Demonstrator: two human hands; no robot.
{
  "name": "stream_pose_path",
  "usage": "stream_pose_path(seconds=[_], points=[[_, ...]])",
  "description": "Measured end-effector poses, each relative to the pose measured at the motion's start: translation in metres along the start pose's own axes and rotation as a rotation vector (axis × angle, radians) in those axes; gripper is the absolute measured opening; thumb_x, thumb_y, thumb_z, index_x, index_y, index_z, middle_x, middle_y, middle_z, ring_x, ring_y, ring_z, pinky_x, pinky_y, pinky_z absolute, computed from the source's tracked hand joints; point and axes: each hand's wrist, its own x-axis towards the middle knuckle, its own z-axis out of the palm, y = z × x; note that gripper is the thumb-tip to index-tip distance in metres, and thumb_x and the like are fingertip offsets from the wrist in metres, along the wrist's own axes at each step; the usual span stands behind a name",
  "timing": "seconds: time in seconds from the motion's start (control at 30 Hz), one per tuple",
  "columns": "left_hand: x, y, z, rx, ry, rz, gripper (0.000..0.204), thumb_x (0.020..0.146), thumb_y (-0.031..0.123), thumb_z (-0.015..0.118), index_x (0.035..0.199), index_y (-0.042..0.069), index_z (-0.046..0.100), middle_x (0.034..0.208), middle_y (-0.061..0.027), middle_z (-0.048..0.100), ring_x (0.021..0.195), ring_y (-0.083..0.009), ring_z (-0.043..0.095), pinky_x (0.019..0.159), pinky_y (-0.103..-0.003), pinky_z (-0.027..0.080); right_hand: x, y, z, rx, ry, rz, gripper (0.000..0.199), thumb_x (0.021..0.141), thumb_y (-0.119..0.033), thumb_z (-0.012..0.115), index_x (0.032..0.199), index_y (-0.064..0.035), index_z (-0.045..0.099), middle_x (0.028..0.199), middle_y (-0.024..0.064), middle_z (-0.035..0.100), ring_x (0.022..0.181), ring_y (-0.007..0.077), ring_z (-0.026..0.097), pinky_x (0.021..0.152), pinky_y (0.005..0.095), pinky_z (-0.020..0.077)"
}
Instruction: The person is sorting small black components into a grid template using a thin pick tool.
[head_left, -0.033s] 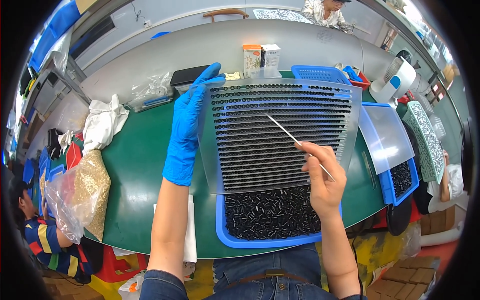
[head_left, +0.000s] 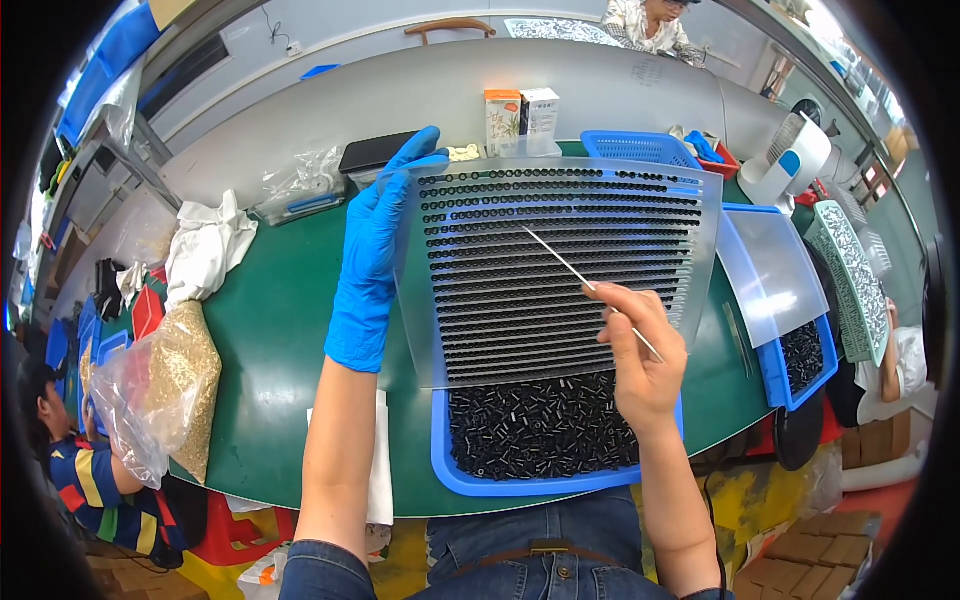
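Note:
My left hand (head_left: 380, 240), in a blue glove, grips the left edge of a clear plastic plate (head_left: 415, 340). Rows of small black cylindrical parts (head_left: 560, 270) fill most of the plate, which is tilted up toward me. Bare and closed, my right hand (head_left: 645, 350) pinches a thin white stick (head_left: 560, 259); its tip is over the upper rows, left of the middle. Below the plate stands a blue tray (head_left: 540, 488) heaped with loose black parts (head_left: 540, 430). The plate hides the tray's far portion.
At the right, another blue tray (head_left: 797, 395) of black parts lies partly under a translucent sheet (head_left: 770, 265). A bag of golden pieces (head_left: 185, 370) and white cloth (head_left: 210, 245) stand left. Behind are a blue basket (head_left: 640, 147), small boxes (head_left: 503, 115) and a white fan (head_left: 790, 160). Other people sit around.
My right hand and the stick have shifted slightly left and up, so the tip is a little farther left over the rows. The left hand and plate have hardly moved.

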Motion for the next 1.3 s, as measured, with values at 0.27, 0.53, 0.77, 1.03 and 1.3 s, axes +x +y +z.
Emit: stream_pose_path(seconds=[0.27, 0.53, 0.77, 1.03, 1.3], points=[[0.001, 0.000, 0.001, -0.016, 0.024, -0.038, 0.043, 0.099, 0.031, 0.053, 0.122, -0.005, 0.061, 0.145, -0.0136, 0.045, 0.131, -0.0238, 0.046, 0.111, -0.037, 0.036, 0.002, -0.004, 0.003, 0.001, 0.004, -0.045, 0.021, 0.095, -0.005, 0.055, 0.110, 0.0015, 0.067, 0.108, 0.0116, 0.068, 0.086, 0.0142, 0.056, 0.064, 0.0223, 0.0510], [0.002, -0.001, -0.001, -0.030, 0.014, -0.029, 0.041, 0.098, 0.028, 0.054, 0.123, -0.005, 0.060, 0.145, -0.0127, 0.046, 0.130, -0.0226, 0.047, 0.111, -0.037, 0.037, 0.002, 0.001, -0.001, 0.023, 0.021, -0.010, 0.021, 0.095, -0.005, 0.054, 0.110, 0.0026, 0.067, 0.107, 0.0116, 0.068, 0.087, 0.0141, 0.055, 0.063, 0.0224, 0.0505], [0.002, 0.002, 0.002, -0.079, 0.032, -0.058, 0.040, 0.099, 0.027, 0.053, 0.123, -0.005, 0.060, 0.145, -0.0131, 0.046, 0.129, -0.0222, 0.048, 0.109, -0.037, 0.039, 0.001, 0.002, -0.008, 0.003, 0.020, -0.022, 0.022, 0.095, -0.005, 0.054, 0.112, 0.0031, 0.066, 0.106, 0.0121, 0.068, 0.085, 0.0124, 0.054, 0.064, 0.0215, 0.0501], [0.001, -0.001, -0.002, -0.048, -0.006, -0.017, 0.044, 0.099, 0.027, 0.052, 0.129, -0.005, 0.054, 0.144, -0.0138, 0.046, 0.127, -0.0224, 0.050, 0.108, -0.035, 0.040, -0.006, 0.011, -0.025, 0.062, 0.061, 0.050, 0.023, 0.097, -0.006, 0.052, 0.115, 0.0039, 0.063, 0.108, 0.0125, 0.066, 0.084, 0.0107, 0.053, 0.067, 0.0213, 0.0483], [0.000, 0.002, 0.005, 0.011, -0.017, 0.026, 0.050, 0.099, 0.028, 0.054, 0.137, -0.003, 0.047, 0.142, -0.0132, 0.049, 0.122, -0.0185, 0.054, 0.104, -0.033, 0.044, -0.006, 0.010, -0.030, 0.057, 0.078, 0.066, 0.023, 0.097, -0.005, 0.051, 0.114, 0.0036, 0.064, 0.108, 0.0121, 0.066, 0.083, 0.0105, 0.054, 0.067, 0.0213, 0.0480]])
